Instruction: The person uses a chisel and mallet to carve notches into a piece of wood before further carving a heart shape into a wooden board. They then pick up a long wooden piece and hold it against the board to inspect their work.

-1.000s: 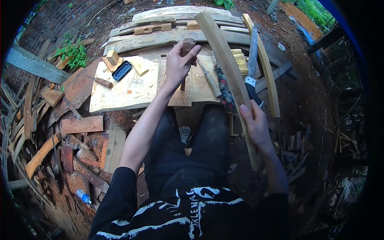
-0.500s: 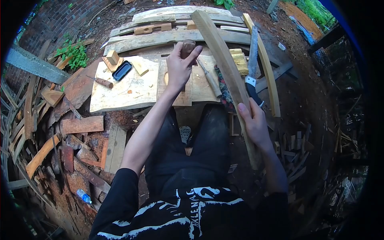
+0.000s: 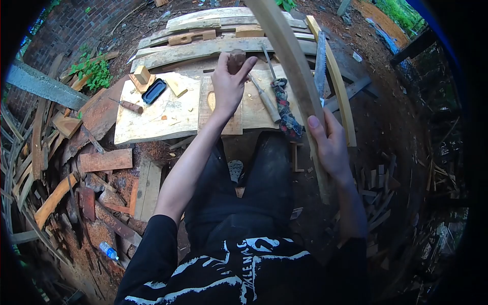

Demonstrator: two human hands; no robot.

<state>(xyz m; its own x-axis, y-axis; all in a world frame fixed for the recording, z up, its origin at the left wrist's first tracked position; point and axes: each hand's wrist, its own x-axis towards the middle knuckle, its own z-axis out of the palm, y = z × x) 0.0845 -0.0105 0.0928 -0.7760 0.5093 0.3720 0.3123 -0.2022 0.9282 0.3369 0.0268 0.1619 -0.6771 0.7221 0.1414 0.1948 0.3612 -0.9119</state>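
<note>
My right hand [image 3: 333,145] grips a long squared wooden bar [image 3: 292,58] near its lower end, and the bar's top passes out of view. Above the bench boards [image 3: 157,119], my left hand [image 3: 227,84] is closed on a brown, round-ended wooden piece [image 3: 237,57], mostly hidden by the fingers. A chisel with a pale wooden handle [image 3: 269,105] lies just right of that hand. Beside it is a tool with a cloth-wrapped handle [image 3: 284,109]. Behind the bar, a handsaw's blade [image 3: 321,61] shows, its handle hidden.
On the bench's left are a black tray [image 3: 154,91], a wooden block [image 3: 142,75] and a small wood-handled tool [image 3: 131,107]. Several planks [image 3: 203,53] lie along the back. Scrap wood [image 3: 104,160] and a plastic bottle [image 3: 108,250] litter the ground at left.
The wooden bar has risen and moved slightly right with my right hand, uncovering the cloth-wrapped tool. My left hand stays nearly in place, still holding the brown piece.
</note>
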